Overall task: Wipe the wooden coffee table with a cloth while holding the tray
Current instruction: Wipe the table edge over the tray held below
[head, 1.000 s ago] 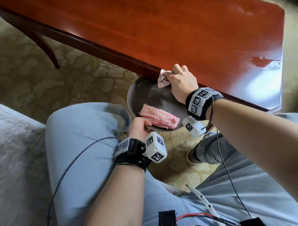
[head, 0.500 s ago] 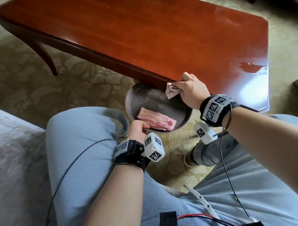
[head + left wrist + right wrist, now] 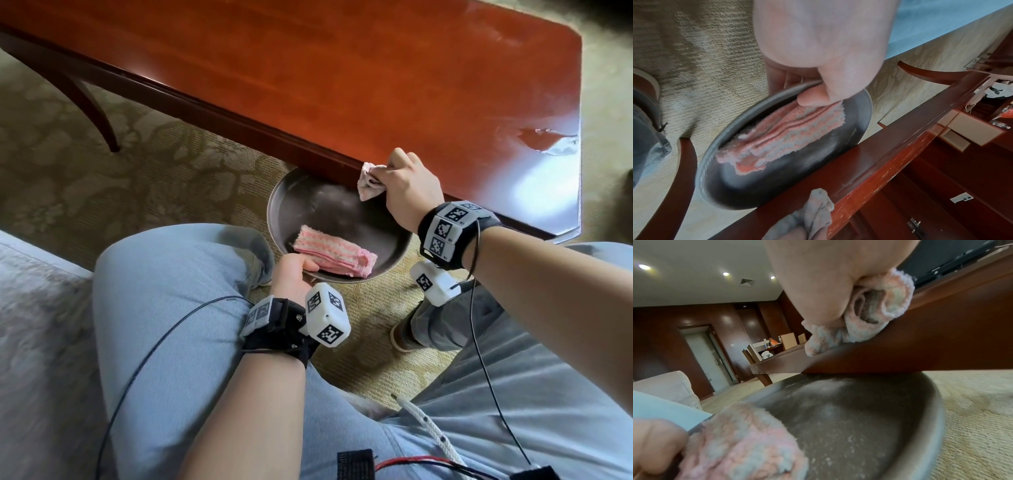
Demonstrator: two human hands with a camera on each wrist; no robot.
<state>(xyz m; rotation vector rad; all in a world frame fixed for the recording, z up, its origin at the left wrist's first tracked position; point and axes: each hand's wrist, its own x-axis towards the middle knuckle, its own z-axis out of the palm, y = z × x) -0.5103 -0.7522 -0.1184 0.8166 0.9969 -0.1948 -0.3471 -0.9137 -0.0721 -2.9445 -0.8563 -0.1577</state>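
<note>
Right hand (image 3: 409, 192) bunches cloth (image 3: 370, 181) on table (image 3: 342, 78) edge; left hand (image 3: 291, 274) pinches tray (image 3: 284, 205) rim.

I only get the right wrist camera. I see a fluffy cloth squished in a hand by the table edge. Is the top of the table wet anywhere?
Observer: The head view shows what looks like a shiny wet patch on the coffee table, near its right end, beyond the right hand and its cloth.
Operator: How is the tray held up?
Observer: In the left wrist view, the left hand has its fingers under the rim of the tray and its thumb on top.
Operator: Is the pink cloth in it tidy?
Observer: Yes, the pink cloth lies folded, with pink and white stripes.
</note>
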